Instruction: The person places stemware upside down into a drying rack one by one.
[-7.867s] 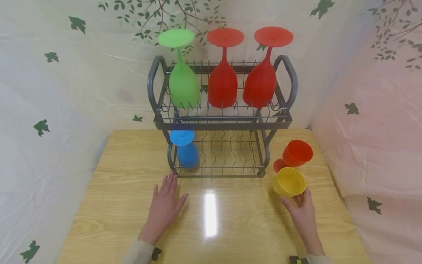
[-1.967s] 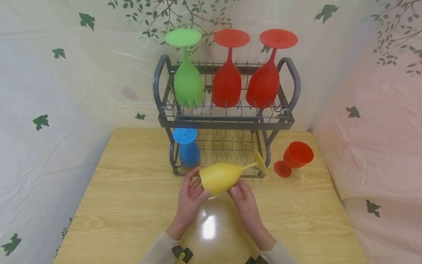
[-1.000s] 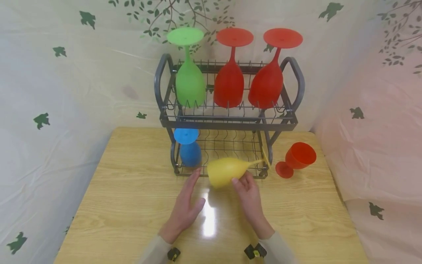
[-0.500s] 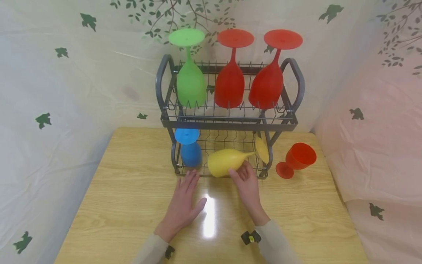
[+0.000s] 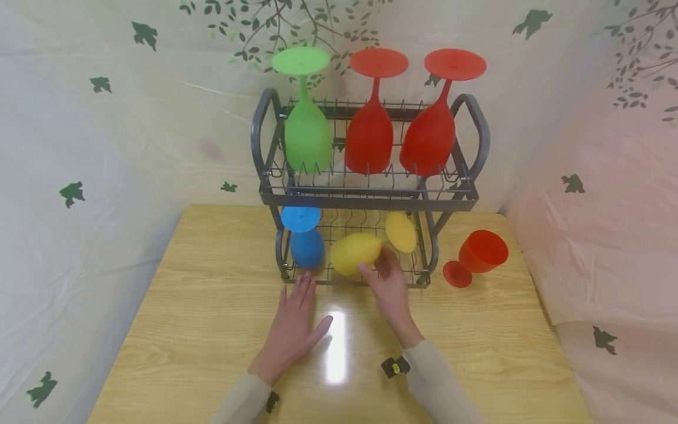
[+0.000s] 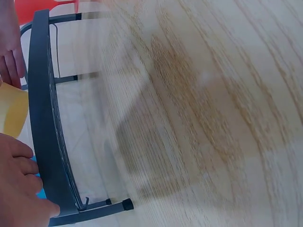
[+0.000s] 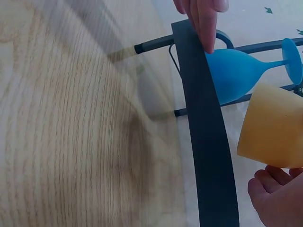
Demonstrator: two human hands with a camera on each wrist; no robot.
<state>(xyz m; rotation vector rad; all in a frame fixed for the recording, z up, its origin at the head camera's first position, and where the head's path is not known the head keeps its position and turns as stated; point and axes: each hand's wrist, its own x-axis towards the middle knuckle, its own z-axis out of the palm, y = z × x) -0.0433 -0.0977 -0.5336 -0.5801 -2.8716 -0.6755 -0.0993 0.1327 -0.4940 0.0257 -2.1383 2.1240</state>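
My right hand (image 5: 389,297) holds a yellow plastic wine glass (image 5: 354,253) by the bowl's underside, within the lower tier of the dark two-tier dish rack (image 5: 365,202). The glass tilts, its mouth down to the left and its foot up to the right. Beside it, a blue wine glass (image 5: 306,247) stands upside down at the tier's left end. My left hand (image 5: 288,338) has straight fingers, their tips at the front rail below the blue glass. In the right wrist view the yellow bowl (image 7: 270,132) is just behind the rack's front bar (image 7: 203,132).
Upside down on the upper tier are a green wine glass (image 5: 307,138) and two red ones, the middle red glass (image 5: 369,141) upright and the right red glass (image 5: 428,141) leaning. A red goblet (image 5: 482,252) is on the wooden table (image 5: 212,306) right of the rack.
The yellow glass has been carried from the table's right, through both hands, back into the lower tier, tipping mouth-down. My left hand let go of it and moved to the front rail.
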